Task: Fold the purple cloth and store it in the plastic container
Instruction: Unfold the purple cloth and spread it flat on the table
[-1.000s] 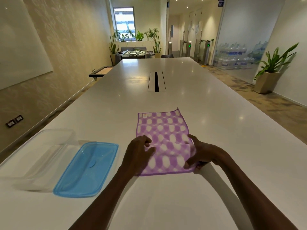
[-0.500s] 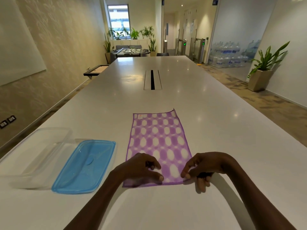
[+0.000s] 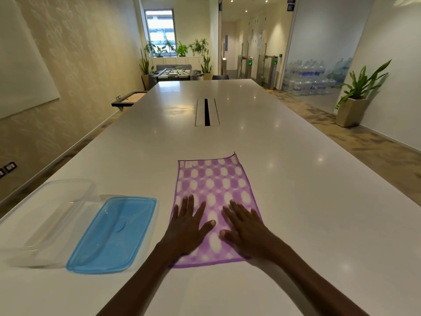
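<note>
The purple cloth (image 3: pixel 214 185), patterned with white ovals, lies flat as a long rectangle on the white table (image 3: pixel 296 179). My left hand (image 3: pixel 188 226) presses flat on its near left part, fingers spread. My right hand (image 3: pixel 245 226) lies flat on its near right part, fingers also spread. Neither hand grips anything. To the left stands the clear plastic container (image 3: pixel 49 215), uncovered, and its blue lid (image 3: pixel 114 233) lies between it and the cloth.
A cable slot (image 3: pixel 206 111) runs along the table's middle farther away. The table's left edge runs beside a wall. A potted plant (image 3: pixel 355 96) and stacked water bottles (image 3: pixel 312 76) stand off to the right.
The cloth's near end, bunched under my fingers a second ago, was drawn toward me and laid out. My pinching fingers have let go and both hands now press flat on it.
</note>
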Action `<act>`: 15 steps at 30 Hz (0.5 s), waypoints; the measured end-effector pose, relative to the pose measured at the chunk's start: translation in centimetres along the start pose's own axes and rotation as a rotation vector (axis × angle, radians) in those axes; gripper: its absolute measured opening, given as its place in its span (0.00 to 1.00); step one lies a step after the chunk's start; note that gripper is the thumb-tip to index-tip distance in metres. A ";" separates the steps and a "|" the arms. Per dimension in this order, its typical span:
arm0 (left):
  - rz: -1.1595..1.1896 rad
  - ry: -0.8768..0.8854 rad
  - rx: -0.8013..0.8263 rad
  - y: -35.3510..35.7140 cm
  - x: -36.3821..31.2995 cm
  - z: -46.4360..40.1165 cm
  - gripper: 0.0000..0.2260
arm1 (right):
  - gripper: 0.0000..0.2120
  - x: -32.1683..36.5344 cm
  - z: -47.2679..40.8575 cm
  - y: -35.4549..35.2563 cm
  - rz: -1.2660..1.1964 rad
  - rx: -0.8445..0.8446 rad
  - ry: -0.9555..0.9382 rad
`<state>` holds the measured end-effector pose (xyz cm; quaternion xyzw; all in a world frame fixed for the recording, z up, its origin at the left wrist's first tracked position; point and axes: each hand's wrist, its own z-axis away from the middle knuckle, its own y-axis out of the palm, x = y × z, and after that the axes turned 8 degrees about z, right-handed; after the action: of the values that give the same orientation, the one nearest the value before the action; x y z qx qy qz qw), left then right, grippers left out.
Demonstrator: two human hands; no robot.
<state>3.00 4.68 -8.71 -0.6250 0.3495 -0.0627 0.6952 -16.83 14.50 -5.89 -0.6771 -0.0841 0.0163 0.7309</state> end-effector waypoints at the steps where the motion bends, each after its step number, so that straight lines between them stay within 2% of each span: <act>1: -0.030 0.000 0.010 0.0 0.2 0.0 0.39 | 0.37 0.0 0.3 1.1 -0.010 -0.028 0.018; 3: -0.051 -0.006 0.043 -0.1 0.4 -0.2 0.39 | 0.36 -0.1 0.4 2.5 0.026 -0.056 0.053; 5: -0.035 -0.021 0.091 -0.2 0.2 -0.6 0.37 | 0.37 -0.3 -0.2 2.3 0.071 -0.006 0.072; 7: 0.007 -0.048 0.102 -0.6 -0.1 -1.2 0.34 | 0.41 -0.5 -1.4 1.2 0.071 0.063 0.054; 9: 0.014 -0.059 0.066 -1.1 -0.4 -2.3 0.32 | 0.46 -0.6 -3.0 -0.2 0.068 0.031 0.023; 10: -0.002 -0.052 0.035 -1.5 -0.6 -2.8 0.31 | 0.45 -0.7 -3.8 -0.8 0.044 -0.002 0.037; 12: -0.039 -0.017 -0.034 -2.2 -0.9 -4.3 0.28 | 0.37 -1.0 -6.0 -1.6 -0.027 -0.051 0.088; 15: -0.054 0.023 -0.092 -3.3 -0.8 -7.0 0.26 | 0.31 -1.4 -9.4 -2.1 0.001 -0.112 0.093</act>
<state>-0.39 -1.32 -5.16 -0.6647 0.3430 -0.0727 0.6597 -17.01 4.88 -4.55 -0.7171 -0.0505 -0.0193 0.6948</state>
